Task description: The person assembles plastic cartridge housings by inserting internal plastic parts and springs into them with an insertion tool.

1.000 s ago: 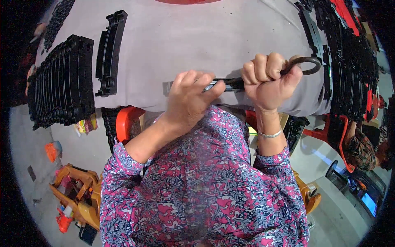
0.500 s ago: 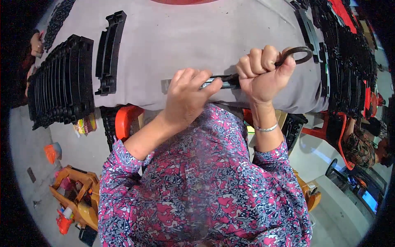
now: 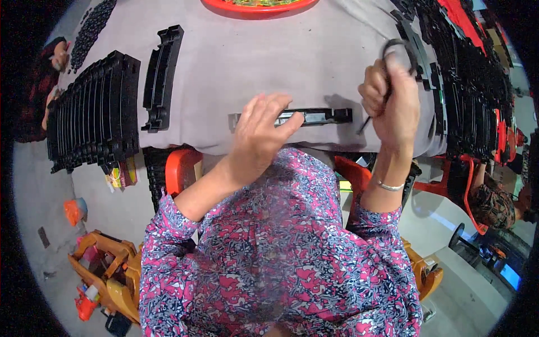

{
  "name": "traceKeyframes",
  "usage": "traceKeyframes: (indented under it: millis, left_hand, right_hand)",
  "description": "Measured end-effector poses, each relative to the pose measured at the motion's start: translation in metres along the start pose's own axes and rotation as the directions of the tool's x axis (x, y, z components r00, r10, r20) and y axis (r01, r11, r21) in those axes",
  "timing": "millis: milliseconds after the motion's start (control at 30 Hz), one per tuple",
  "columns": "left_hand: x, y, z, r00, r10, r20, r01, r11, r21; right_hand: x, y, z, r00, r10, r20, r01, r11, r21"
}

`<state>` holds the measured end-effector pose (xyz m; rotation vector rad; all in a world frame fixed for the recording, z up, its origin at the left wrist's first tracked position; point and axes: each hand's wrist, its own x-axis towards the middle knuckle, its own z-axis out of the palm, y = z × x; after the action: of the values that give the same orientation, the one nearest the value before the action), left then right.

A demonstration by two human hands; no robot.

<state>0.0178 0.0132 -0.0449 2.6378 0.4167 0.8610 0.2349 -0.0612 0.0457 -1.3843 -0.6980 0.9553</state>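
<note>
Strip [image 3: 331,116] of black, plastic-looking moulding, slim and straight, with a pale shiny stretch along its middle, lay crosswise on the grey cloth-covered table [image 3: 247,62], close to the edge nearest you. Your left hand [image 3: 261,126] covered its left part, fingers bent over the far side and thumb reaching along the top; whether they pinched it or only pressed it down, you could not tell from this view. Its right end lay bare. Your right hand [image 3: 393,98] was raised beyond that end, fist wrapped around a dark ring-handled tool [image 3: 414,56], whose thin shaft pointed down toward the cloth, apart from the strip.

The strip looked light and fairly stiff, its smooth faces perhaps a little slippery, its thin raised edges likely the weakest parts. The surest hold seemed to be across both long sides near the middle. The tool looked rigid, best held by its ring.

To your left stood a row of ribbed black mouldings [image 3: 92,112], with a single ribbed moulding [image 3: 163,78] just beside it.
</note>
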Motion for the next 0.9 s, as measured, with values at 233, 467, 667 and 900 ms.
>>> traceKeyframes:
  millis: [233,467,667,900]
  left_hand:
    - [-0.009,0.005,-0.009,0.992,-0.026,-0.123,0.045,0.988,0.15]
    - [0.016,-0.023,-0.031,0.992,-0.05,-0.114,0.08,0.958,0.274]
    - [0.037,-0.046,-0.006,0.991,-0.01,-0.131,0.025,0.993,0.115]
    - [0.039,-0.04,-0.002,0.99,-0.133,0.045,0.14,0.909,-0.392]
  right_hand:
    - [-0.005,0.041,-0.005,0.992,-0.085,0.09,0.123,0.728,-0.675]
    - [-0.027,0.027,0.004,0.984,0.008,0.175,0.143,0.542,-0.828]
    - [-0.051,0.046,0.026,0.978,0.031,0.204,0.124,0.701,-0.702]
    - [-0.06,0.057,0.04,0.937,0.278,0.212,-0.229,0.946,-0.228]
